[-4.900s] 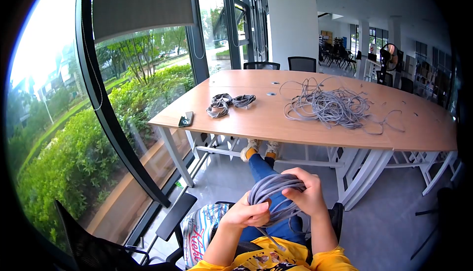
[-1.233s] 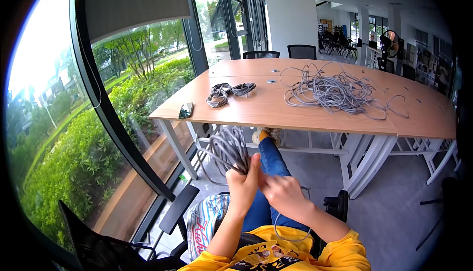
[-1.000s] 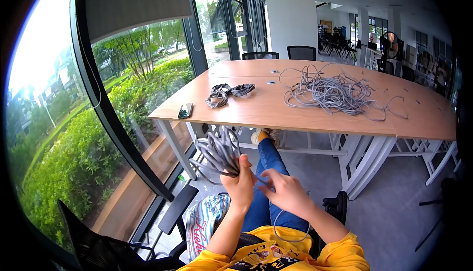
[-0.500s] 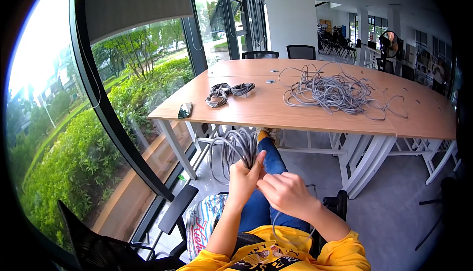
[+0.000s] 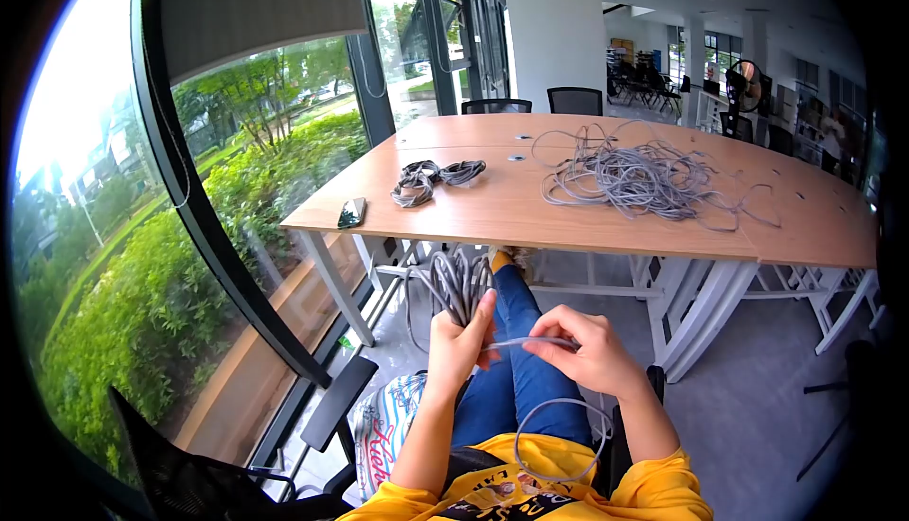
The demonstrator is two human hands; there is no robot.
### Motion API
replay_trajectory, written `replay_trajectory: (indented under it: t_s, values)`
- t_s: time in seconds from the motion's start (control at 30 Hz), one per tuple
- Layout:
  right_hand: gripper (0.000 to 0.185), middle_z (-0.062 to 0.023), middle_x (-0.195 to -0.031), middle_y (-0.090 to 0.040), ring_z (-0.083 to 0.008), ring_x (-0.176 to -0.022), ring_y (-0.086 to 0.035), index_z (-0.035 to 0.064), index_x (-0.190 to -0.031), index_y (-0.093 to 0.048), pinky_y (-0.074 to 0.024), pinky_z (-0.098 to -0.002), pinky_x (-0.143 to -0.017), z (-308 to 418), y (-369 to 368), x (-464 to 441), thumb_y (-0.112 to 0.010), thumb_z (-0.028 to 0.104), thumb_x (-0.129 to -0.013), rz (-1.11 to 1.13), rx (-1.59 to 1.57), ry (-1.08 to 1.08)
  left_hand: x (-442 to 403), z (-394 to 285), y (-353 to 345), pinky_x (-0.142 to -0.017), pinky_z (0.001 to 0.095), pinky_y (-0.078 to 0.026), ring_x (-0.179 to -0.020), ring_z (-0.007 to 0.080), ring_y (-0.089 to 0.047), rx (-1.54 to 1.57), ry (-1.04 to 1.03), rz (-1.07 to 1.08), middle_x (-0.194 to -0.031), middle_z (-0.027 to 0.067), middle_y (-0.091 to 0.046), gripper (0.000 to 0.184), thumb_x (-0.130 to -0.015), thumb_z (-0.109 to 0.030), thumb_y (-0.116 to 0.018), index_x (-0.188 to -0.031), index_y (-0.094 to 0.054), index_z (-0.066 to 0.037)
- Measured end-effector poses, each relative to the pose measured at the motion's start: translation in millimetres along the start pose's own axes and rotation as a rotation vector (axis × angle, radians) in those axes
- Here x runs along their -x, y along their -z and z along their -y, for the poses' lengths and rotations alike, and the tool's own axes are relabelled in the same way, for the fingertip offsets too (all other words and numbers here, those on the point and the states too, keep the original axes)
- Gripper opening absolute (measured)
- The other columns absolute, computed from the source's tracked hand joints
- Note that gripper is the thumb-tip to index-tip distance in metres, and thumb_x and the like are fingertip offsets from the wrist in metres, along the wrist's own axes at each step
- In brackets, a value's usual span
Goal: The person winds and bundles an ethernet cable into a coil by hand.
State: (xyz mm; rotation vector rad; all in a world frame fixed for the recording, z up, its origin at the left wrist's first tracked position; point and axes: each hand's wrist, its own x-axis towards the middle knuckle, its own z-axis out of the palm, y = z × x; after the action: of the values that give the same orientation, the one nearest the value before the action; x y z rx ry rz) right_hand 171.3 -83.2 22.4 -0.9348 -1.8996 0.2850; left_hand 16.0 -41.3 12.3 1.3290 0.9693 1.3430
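A looped bundle of grey cable rises above my left hand, whose fingers are wrapped round its lower end. To the right, my right hand pinches a single strand that runs level from the bundle. From my right hand the loose cable hangs in a loop over my lap. On the table, beyond both hands, lie a large tangled heap of grey cable and smaller coiled cables.
A phone lies at the table's left front corner. A chair armrest and a printed bag are at my left. Two black chairs stand behind the table. A distant person is at the far right.
My right hand has moved away from my left hand to the right, drawing a strand out straight between them. The bundle stays in my left hand, and the loop over my lap shows more fully.
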Motion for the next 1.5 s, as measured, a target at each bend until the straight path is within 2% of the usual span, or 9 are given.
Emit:
replay_trajectory:
  t_s: [0.07,0.3,0.57,0.73,0.87,1.3,1.4,1.47,1.5]
  values:
    - [0.009,-0.0092,-0.062,-0.054,-0.0197,-0.051,-0.055,0.0033,-0.073,-0.052,-0.0417,-0.027,-0.046,6.3,3.5,-0.4,-0.061,0.008,-0.073,-0.053,-0.088,0.0,2.3,-0.5,-2.5,-0.029,0.0206,-0.033,-0.032,0.0108,-0.046,-0.007,0.014,0.057,-0.041,0.0039,-0.046,0.039,-0.081,-0.031,-0.053,-0.054,-0.049,-0.002]
    - [0.014,-0.0053,-0.066,-0.054,-0.0221,-0.052,-0.053,0.006,-0.071,-0.05,-0.0402,-0.0288,-0.044,5.5,3.0,-12.5,-0.062,0.013,-0.071,-0.083,0.074,0.136,10.1,-1.7,-1.2,-0.029,0.0195,-0.028,-0.027,0.0102,-0.038,0.136,0.115,0.273,-0.038,0.005,-0.045,0.038,-0.085,-0.028,-0.046,-0.056,-0.049,-0.003]
    - [0.025,-0.003,-0.064,-0.052,-0.0069,-0.054,-0.049,0.004,-0.074,-0.05,-0.0397,-0.0213,-0.046,-16.2,0.6,-5.7,-0.068,0.021,-0.069,-0.09,-0.055,0.073,13.3,4.9,4.9,-0.028,0.0209,-0.02,-0.025,0.0084,-0.029,0.378,0.068,0.411,-0.033,0.0023,-0.035,0.038,-0.086,-0.025,-0.043,-0.056,-0.045,-0.001]
    - [0.034,-0.003,-0.055,-0.045,-0.0092,-0.048,-0.042,0.0036,-0.065,-0.045,-0.0346,-0.0221,-0.043,-16.0,4.7,-8.1,-0.07,0.027,-0.066,-0.193,-0.019,0.135,7.1,17.5,7.9,-0.024,0.0216,-0.019,-0.023,0.0082,-0.027,0.59,0.024,0.595,-0.039,0.0049,-0.04,0.031,-0.088,-0.027,-0.037,-0.082,-0.045,0.003]
    - [0.037,-0.003,-0.053,-0.043,-0.0111,-0.045,-0.04,0.0044,-0.062,-0.043,-0.033,-0.0227,-0.041,-14.3,8.2,-8.9,-0.07,0.03,-0.065,-0.2,0.013,0.177,11.4,12.0,2.9,-0.023,0.0212,-0.017,-0.021,0.0086,-0.025,0.581,0.063,0.546,-0.034,0.0017,-0.032,0.04,-0.088,-0.03,-0.036,-0.065,-0.042,0.002]
    - [0.042,-0.0028,-0.052,-0.043,-0.0141,-0.043,-0.044,0.0052,-0.06,-0.042,-0.0333,-0.0253,-0.04,-15.1,10.3,-6.0,-0.069,0.036,-0.063,-0.306,0.089,0.273,9.7,16.7,7.2,-0.024,0.0211,-0.016,-0.022,0.0084,-0.025,0.592,0.04,0.654,-0.036,0.0028,-0.034,0.032,-0.088,-0.029,-0.037,-0.076,-0.042,0.001]
    - [0.045,-0.0026,-0.055,-0.043,-0.0156,-0.047,-0.046,0.0056,-0.062,-0.041,-0.0344,-0.027,-0.043,-15.5,13.0,-5.6,-0.069,0.041,-0.062,-0.29,0.185,0.286,11.2,15.0,8.0,-0.024,0.0218,-0.016,-0.021,0.0091,-0.025,0.545,0.092,0.587,-0.034,0.0028,-0.033,0.037,-0.087,-0.032,-0.039,-0.07,-0.043,0.001]
    - [0.047,-0.003,-0.058,-0.044,-0.0167,-0.051,-0.048,0.0057,-0.063,-0.041,-0.0356,-0.0281,-0.046,-14.4,15.5,-6.1,-0.068,0.043,-0.061,-0.241,0.203,0.255,8.5,14.8,10.2,-0.025,0.023,-0.016,-0.022,0.0103,-0.024,0.539,0.012,0.843,-0.032,0.0027,-0.031,0.044,-0.086,-0.035,-0.039,-0.06,-0.043,0.0]
    - [0.048,-0.0049,-0.064,-0.045,-0.0179,-0.057,-0.049,0.0056,-0.067,-0.041,-0.0359,-0.0294,-0.05,-12.1,16.0,-8.9,-0.069,0.045,-0.06,-0.309,0.236,0.267,12.9,12.6,10.6,-0.026,0.0238,-0.016,-0.022,0.0105,-0.024,0.51,0.072,0.786,-0.031,0.0019,-0.03,0.049,-0.086,-0.037,-0.039,-0.052,-0.042,-0.001]
